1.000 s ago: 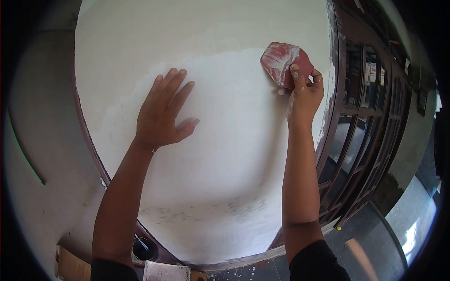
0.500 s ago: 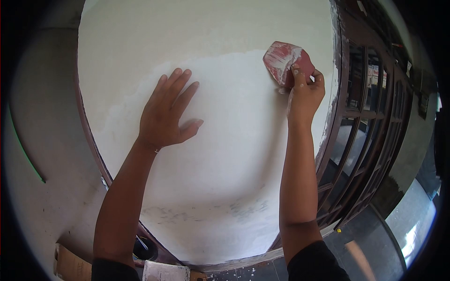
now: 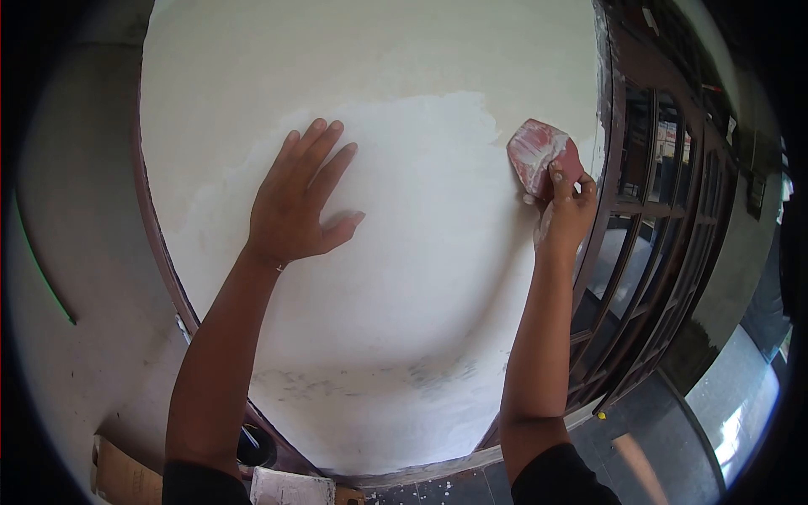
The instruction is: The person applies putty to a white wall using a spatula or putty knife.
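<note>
A flat red putty spreader (image 3: 544, 156), smeared with white paste, is pinched between the thumb and fingers of my right hand (image 3: 569, 206). It lies close against the right part of the white wall panel (image 3: 404, 278), and white paste marks the thumb. My left hand (image 3: 295, 198) rests flat on the left side of the panel, fingers stretched and thumb out, holding nothing. Between the hands spreads a brighter white patch with a ragged upper edge against the duller wall above.
Dark wooden framing with glass panes (image 3: 644, 210) runs along the right. Below stand a white-smeared box (image 3: 292, 488), a dark pot (image 3: 257, 446) with a stick in it, and a cardboard box (image 3: 126, 475). White spots dot the dark tiled floor (image 3: 454, 488).
My right hand has moved down and to the right with the spreader, exposing more of the bright patch's upper right edge. My left hand has stayed in place.
</note>
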The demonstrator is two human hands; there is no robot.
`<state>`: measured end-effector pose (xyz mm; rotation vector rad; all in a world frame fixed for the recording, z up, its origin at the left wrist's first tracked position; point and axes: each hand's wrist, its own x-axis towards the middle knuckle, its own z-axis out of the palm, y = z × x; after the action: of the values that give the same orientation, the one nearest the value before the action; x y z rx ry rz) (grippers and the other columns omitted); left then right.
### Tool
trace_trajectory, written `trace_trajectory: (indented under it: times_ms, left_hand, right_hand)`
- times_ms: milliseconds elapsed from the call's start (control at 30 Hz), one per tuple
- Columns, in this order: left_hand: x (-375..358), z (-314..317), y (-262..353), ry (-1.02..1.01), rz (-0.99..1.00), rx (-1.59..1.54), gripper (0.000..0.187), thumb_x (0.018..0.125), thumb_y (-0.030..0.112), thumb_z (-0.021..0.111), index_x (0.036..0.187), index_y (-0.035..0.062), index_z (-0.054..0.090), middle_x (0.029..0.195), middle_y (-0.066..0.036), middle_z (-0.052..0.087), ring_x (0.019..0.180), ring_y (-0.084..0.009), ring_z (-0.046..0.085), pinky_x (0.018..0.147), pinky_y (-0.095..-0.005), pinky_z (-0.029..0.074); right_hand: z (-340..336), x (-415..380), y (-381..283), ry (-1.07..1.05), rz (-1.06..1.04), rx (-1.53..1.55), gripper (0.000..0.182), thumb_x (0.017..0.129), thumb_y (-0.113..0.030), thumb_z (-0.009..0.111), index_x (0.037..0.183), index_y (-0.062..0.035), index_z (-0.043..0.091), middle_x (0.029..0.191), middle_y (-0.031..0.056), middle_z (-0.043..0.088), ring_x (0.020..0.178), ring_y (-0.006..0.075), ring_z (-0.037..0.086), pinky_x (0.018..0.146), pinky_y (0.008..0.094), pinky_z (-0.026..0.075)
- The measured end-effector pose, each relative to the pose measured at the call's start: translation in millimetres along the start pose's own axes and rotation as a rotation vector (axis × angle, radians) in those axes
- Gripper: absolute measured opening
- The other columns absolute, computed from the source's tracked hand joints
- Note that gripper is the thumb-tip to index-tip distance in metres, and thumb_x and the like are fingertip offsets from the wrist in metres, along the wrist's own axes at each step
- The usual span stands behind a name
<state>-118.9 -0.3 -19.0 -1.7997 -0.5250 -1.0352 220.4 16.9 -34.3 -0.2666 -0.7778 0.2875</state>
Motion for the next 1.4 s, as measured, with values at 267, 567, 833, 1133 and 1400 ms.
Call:
trace_trajectory:
  times_ms: [267, 567, 833, 1133, 1400]
  left_hand:
    - [1, 0, 1, 0.004, 0.001, 0.008, 0.065, 0.076, 0.029, 0.071, 0.134, 0.0038, 0.057, 0.15, -0.014, 0.047, 0.143, -0.032, 0.04, 0.117, -0.0519, 0.031]
    - [2, 0, 2, -0.005, -0.012, -0.013, 0.067, 0.074, 0.027, 0.074, 0.134, 0.0038, 0.057, 0.151, -0.013, 0.046, 0.144, -0.031, 0.039, 0.118, -0.0522, 0.031]
    - [-97, -5, 55, -0.007, -0.167, -0.152, 0.076, 0.08, 0.046, 0.072, 0.141, 0.0059, 0.05, 0.155, -0.021, 0.038, 0.146, -0.0412, 0.032, 0.115, -0.0625, 0.026]
    - [-377, -113, 308, -0.193, -1.431, -0.597, 0.092, 0.083, 0.039, 0.069, 0.151, -0.0077, 0.027, 0.156, -0.029, 0.031, 0.147, -0.0448, 0.026, 0.121, -0.0509, 0.021]
    - [-464, -256, 348, -0.393, -1.588, -0.425, 0.094, 0.084, 0.035, 0.066, 0.155, -0.0043, 0.019, 0.158, -0.028, 0.027, 0.148, -0.0413, 0.027, 0.12, -0.045, 0.023]
  right_hand:
    - [21, 5, -14, -0.094, -0.011, 0.006, 0.032, 0.09, -0.008, 0.072, 0.111, -0.0001, 0.05, 0.097, 0.013, 0.068, 0.073, 0.015, 0.065, 0.051, 0.0336, 0.055]
    - [-46, -17, 13, -0.052, 0.029, 0.186, 0.026, 0.093, -0.008, 0.069, 0.112, -0.0071, 0.052, 0.106, 0.007, 0.064, 0.089, 0.0169, 0.067, 0.067, 0.0317, 0.058]
    - [-116, -251, 29, -0.279, 0.516, 0.16, 0.031, 0.096, -0.013, 0.067, 0.117, -0.0029, 0.048, 0.109, 0.009, 0.06, 0.094, 0.0158, 0.063, 0.07, 0.0346, 0.061]
    - [-210, -433, 3, -0.402, 1.47, -0.096, 0.038, 0.1, -0.01, 0.058, 0.133, 0.0069, 0.052, 0.118, 0.0174, 0.063, 0.103, 0.0279, 0.067, 0.09, 0.0434, 0.06]
    - [-181, -548, -26, -0.741, 1.528, -0.464, 0.049, 0.102, -0.038, 0.056, 0.119, 0.007, 0.065, 0.098, 0.0105, 0.068, 0.083, 0.0156, 0.066, 0.075, 0.0331, 0.058]
